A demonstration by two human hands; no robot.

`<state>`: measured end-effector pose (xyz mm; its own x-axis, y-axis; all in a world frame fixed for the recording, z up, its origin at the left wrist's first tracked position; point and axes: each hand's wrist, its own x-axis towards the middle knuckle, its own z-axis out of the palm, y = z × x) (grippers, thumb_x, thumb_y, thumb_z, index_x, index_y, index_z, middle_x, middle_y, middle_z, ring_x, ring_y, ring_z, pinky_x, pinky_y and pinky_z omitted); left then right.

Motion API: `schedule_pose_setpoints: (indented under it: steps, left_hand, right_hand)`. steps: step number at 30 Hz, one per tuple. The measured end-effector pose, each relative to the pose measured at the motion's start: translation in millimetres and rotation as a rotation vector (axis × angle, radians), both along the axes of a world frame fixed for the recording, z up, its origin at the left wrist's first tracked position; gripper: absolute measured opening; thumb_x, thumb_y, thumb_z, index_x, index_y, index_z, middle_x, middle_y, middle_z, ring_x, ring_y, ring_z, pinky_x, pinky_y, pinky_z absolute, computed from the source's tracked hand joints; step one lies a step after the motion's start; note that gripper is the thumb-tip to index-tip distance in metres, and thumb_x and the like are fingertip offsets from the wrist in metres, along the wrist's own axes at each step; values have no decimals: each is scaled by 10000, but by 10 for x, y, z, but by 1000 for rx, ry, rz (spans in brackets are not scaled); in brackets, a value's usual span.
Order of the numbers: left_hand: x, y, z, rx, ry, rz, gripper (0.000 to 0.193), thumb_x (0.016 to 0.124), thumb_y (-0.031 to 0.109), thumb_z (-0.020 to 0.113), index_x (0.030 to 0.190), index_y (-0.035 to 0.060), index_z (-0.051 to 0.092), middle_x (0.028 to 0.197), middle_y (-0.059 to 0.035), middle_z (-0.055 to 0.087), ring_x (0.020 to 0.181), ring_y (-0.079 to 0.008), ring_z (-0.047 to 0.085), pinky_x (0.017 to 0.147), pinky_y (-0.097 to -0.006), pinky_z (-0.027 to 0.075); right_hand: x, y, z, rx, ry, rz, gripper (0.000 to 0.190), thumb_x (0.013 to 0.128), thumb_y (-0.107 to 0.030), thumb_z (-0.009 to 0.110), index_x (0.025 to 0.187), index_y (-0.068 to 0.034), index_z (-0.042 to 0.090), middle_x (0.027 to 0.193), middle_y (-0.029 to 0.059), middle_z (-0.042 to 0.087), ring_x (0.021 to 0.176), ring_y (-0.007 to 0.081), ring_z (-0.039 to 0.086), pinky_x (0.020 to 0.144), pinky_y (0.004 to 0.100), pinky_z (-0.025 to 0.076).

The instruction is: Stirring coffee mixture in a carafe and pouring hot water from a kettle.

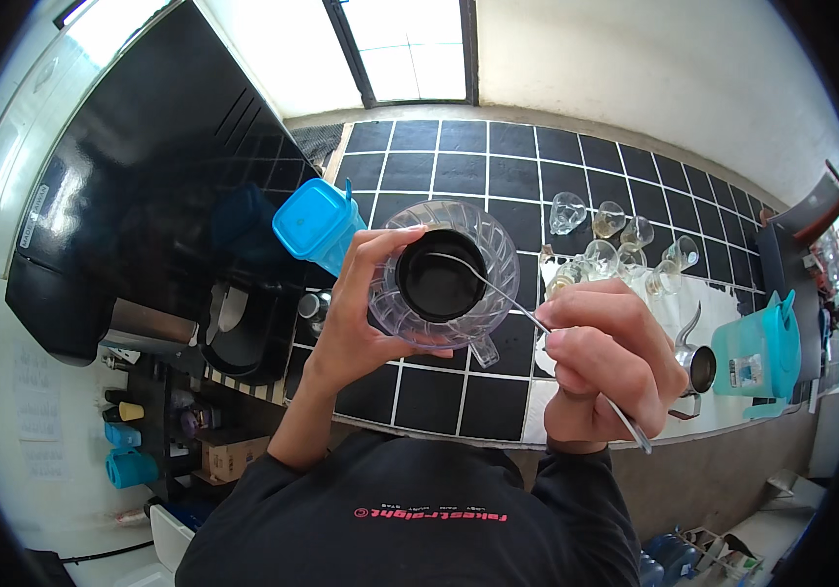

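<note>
My left hand is wrapped around a small round black container, with the thumb below and the fingers at its upper left. This container is in front of a clear ribbed plastic dripper; whether the two touch I cannot tell. My right hand pinches a thin metal spoon between thumb and fingers. One end of the spoon reaches inside the black container, and the other sticks out below my right hand. What the container holds is too dark to tell.
A blue-lidded plastic container and a black machine stand left on the black-tiled counter. Several glasses are at the right, beyond my right hand. A metal gooseneck kettle and a turquoise pitcher stand further right.
</note>
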<state>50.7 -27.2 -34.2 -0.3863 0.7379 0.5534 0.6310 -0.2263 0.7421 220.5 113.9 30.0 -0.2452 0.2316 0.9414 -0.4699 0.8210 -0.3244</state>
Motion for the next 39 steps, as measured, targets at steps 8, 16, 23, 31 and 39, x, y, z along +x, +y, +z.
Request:
schedule_pose_setpoints:
  steps: [8,16,23,31,39]
  left_hand:
    - [-6,2,-14,14,-25,-12,1106,468,241,1014,1417,75,470,1310,-102,515,1214,-257,539,1046,-386,463]
    - [-30,-2,-38,23,-51,-42,1106,474,248,1012,1417,73,461,1317,-106,504,1219,-256,540,1046,-378,474]
    - [-44,-2,-29,9,6,-55,1146,454,243,1021,1415,45,429,1327,-122,484,1267,-279,534,1090,-403,454]
    - [-49,16,-23,49,-19,-68,1107,476,248,1014,1413,61,454,1327,-122,503,1212,-255,546,1039,-373,472]
    - [-77,11,-51,22,8,-84,1153,444,207,1029,1401,14,415,1303,-125,463,1310,-310,526,1140,-437,429]
  right_hand:
    - [-36,-7,21,6,49,25,334,542,-50,785,858,-51,674,740,130,610,553,217,629,479,265,501]
    - [104,30,78,25,-125,171,169,791,-50,706,941,-54,628,786,207,650,599,271,664,525,335,560]
    - [21,27,46,-22,38,80,314,529,-56,766,832,-83,689,719,121,624,548,207,643,439,251,474]
    - [44,78,-7,-16,102,60,360,613,-37,779,954,-32,664,766,175,644,550,251,639,454,300,512]
    - [20,120,18,41,8,158,181,788,-140,701,912,-31,628,768,174,632,566,250,637,457,299,505]
